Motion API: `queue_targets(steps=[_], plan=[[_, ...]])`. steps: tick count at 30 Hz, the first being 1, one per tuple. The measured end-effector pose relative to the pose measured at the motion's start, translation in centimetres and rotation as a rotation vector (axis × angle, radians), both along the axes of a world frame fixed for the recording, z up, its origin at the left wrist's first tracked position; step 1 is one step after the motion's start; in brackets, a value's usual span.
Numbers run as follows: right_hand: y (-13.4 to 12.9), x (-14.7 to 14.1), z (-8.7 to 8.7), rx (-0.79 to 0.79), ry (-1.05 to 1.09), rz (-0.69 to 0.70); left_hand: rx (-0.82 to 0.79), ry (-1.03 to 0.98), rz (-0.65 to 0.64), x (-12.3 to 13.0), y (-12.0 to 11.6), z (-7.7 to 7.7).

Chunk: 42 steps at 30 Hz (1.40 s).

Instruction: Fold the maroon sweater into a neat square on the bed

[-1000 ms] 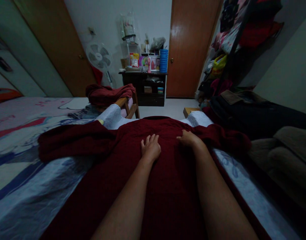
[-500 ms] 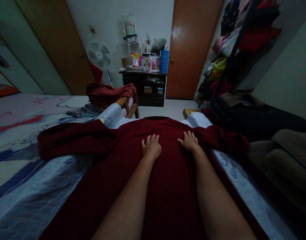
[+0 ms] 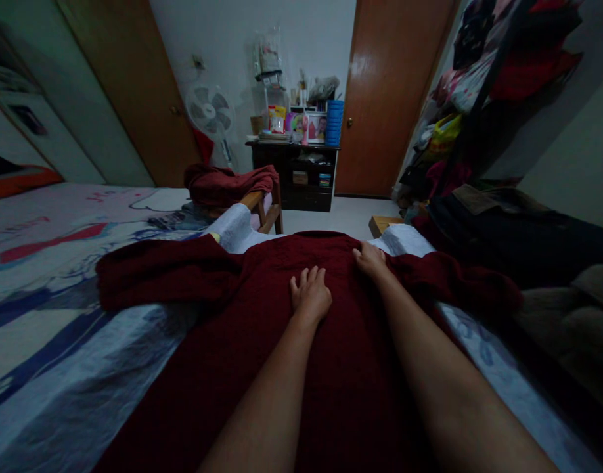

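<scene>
A dark red long-sleeved garment (image 3: 351, 368) lies spread out face up, its neckline at the far end and its lower part running out of view. Both sleeves stretch sideways. Flat on the upper chest rests my left hand (image 3: 311, 292), its fingers apart. My right hand (image 3: 371, 259) is at the garment's right shoulder seam, fingers curled in on the cloth; their tips are hard to see. Beneath the garment is a light blue-grey cover (image 3: 138, 348), showing along both sides.
To the left is a bed with a printed sheet (image 3: 45, 230). Reddish cloth (image 3: 227, 187) drapes over a wooden chair (image 3: 269, 210). Dark folded clothes (image 3: 523, 230) lie at the right. A fan (image 3: 210, 110), a black cabinet (image 3: 291, 177) and a door (image 3: 395, 98) stand beyond.
My right hand has moved forward to the shoulder seam, and its spread fingers have curled in. My left hand stays on the chest. The view has shifted slightly left.
</scene>
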State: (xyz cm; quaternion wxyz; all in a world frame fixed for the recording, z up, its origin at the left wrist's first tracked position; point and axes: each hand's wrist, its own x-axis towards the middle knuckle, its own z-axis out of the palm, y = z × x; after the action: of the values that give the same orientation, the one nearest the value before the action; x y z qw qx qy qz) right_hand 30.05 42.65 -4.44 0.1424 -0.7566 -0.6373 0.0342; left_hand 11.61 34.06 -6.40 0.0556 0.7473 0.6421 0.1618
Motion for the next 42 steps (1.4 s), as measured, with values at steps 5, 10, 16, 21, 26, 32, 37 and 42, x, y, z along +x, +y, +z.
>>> queue_targets(steps=[5, 10, 16, 21, 26, 32, 37, 42], plan=[[1.3, 0.3, -1.2, 0.035, 0.003, -0.050, 0.022, 0.010, 0.004, 0.0, -0.1, -0.1], [1.9, 0.8, -2.0, 0.092, -0.001, -0.097, 0.030, 0.019, 0.001, 0.0, 0.0, -0.3], [2.2, 1.9, -1.4, 0.126, -0.026, -0.135, 0.016, 0.024, 0.009, 0.0, 0.0, -0.2], [1.8, 2.0, -0.4, 0.126, -0.104, -0.155, 0.014, 0.031, 0.003, 0.0, -0.1, -0.1], [1.2, 1.3, 0.7, 0.156, -0.139, -0.116, 0.022, 0.014, 0.005, 0.0, 0.0, -0.2], [0.6, 0.1, 1.9, 0.195, -0.204, -0.030, 0.030, 0.017, 0.002, 0.0, 0.0, -0.2], [0.7, 0.0, 2.4, 0.142, -0.153, -0.038, 0.024, 0.020, -0.003, 0.0, -0.1, -0.1], [1.2, -0.1, 2.3, 0.160, -0.022, -0.047, 0.028, 0.010, -0.002, 0.0, -0.1, -0.1]])
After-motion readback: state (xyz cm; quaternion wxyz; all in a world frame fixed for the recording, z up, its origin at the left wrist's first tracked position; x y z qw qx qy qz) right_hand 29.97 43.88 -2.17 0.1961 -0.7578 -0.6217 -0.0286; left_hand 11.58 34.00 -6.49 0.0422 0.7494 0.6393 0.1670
